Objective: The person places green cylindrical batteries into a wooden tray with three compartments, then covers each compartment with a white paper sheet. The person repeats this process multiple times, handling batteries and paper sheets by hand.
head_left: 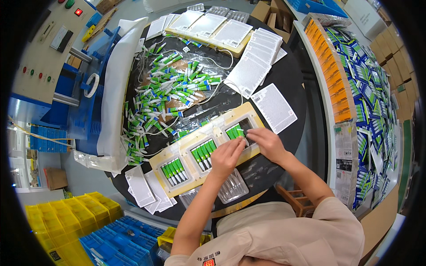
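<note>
A pale yellow frame [180, 145] with three windows lies at a slant on the near side of the black round table. Small green and white squeeze tubes [174, 171] lie in a row in the left window, and another row of squeeze tubes [203, 154] fills the middle one. Over the right window, my left hand [227, 156] is closed, its fingertips pinching at the end of a green tube [239, 131]. My right hand [267, 143] reaches across that window's right side, fingers curled together; what they hold, if anything, is hidden.
Beyond the frame spreads a heap of loose tubes [173, 88]. White printed cards [274, 107] lie to the right, more cards [141, 186] at left. Clear plastic blisters [233, 186] sit by the near edge. A blue machine [95, 88] stands left; a bin of packed cards [361, 111] stands right.
</note>
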Motion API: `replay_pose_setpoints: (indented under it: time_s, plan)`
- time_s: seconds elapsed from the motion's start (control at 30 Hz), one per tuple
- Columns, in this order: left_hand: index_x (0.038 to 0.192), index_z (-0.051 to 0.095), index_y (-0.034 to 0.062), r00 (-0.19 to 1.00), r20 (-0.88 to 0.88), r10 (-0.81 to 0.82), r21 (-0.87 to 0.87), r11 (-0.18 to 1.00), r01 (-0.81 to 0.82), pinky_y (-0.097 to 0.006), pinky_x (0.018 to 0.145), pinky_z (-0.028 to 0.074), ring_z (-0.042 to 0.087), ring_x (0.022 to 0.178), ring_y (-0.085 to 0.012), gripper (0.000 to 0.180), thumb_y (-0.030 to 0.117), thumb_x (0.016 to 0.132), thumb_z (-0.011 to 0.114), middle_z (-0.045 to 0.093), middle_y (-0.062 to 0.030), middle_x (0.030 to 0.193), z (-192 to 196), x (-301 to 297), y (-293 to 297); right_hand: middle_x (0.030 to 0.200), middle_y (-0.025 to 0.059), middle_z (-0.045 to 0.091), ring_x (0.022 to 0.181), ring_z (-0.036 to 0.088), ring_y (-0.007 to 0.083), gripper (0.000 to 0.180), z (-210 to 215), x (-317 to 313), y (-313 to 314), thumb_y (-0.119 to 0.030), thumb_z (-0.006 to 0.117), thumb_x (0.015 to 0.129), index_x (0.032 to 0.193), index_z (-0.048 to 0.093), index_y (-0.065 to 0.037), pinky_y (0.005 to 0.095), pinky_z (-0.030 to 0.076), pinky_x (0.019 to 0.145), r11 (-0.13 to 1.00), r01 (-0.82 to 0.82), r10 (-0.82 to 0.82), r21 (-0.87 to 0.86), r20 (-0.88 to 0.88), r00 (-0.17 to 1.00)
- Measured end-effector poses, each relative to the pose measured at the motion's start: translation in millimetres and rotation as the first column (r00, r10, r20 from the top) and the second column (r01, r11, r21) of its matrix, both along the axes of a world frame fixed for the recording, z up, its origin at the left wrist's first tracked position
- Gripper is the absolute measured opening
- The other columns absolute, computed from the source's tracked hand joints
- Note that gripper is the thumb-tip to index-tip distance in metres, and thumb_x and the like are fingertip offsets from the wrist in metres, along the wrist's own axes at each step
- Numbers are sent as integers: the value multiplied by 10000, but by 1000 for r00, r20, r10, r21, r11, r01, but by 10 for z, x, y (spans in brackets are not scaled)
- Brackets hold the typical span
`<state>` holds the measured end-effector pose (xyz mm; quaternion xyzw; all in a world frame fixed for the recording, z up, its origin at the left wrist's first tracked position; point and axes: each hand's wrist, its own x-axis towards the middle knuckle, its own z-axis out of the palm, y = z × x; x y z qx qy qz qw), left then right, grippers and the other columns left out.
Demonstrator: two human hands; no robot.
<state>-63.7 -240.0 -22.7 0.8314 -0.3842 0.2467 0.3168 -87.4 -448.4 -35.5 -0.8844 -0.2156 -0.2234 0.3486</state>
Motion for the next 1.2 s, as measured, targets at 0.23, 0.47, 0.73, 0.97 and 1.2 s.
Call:
replay_pose_setpoints:
  time_s: [0.23, 0.47, 0.73, 0.97, 1.2]
  plan:
    - [1011, 711, 31, 998, 53, 19, 161, 986, -28, -388, 891, 561, 702, 1008, -244, 205, 130, 831, 717, 719, -92, 1085, -184, 95, -369, 995, 126, 720, 898, 690, 329, 273, 103, -16, -176, 142, 642, 771, 993, 719, 4, 376, 559, 786, 965, 239, -226, 108, -121, 967]
    - [1098, 705, 35, 994, -58, 89, 214, 974, -74, -451, 1050, 478, 663, 1110, -246, 351, 329, 905, 692, 698, -105, 1152, -307, 6, -406, 942, 117, 700, 872, 675, 330, 166, 93, 419, -87, 52, 629, 834, 968, 693, -22, 409, 552, 739, 975, 206, -199, 89, -76, 977]
    - [1417, 571, 110, 969, -238, 67, 425, 904, 42, -555, 1237, 199, 397, 1462, -256, 614, 498, 945, 632, 494, -69, 1529, -183, -65, -317, 941, 156, 706, 887, 675, 353, 136, 133, 1878, 215, -22, 662, 861, 975, 736, -19, 423, 537, 793, 983, 175, -176, 64, 12, 984]
    - [1453, 521, 58, 963, -265, 56, 372, 927, 49, -588, 1231, 191, 383, 1469, -272, 626, 476, 989, 569, 447, -105, 1563, -210, -56, -210, 893, 177, 736, 822, 707, 382, 218, -132, 2894, 599, -214, 808, 739, 822, 746, -22, 456, 574, 750, 912, -50, -153, -408, -450, 880]
    - [1523, 423, 60, 951, -263, 164, 540, 842, 4, -580, 1242, 152, 330, 1501, -245, 694, 511, 1004, 524, 385, -83, 1609, -210, -130, -191, 856, 163, 742, 753, 716, 326, 210, -170, 2954, 356, -242, 814, 725, 795, 765, -50, 420, 557, 702, 974, -52, -38, -219, -387, 921]
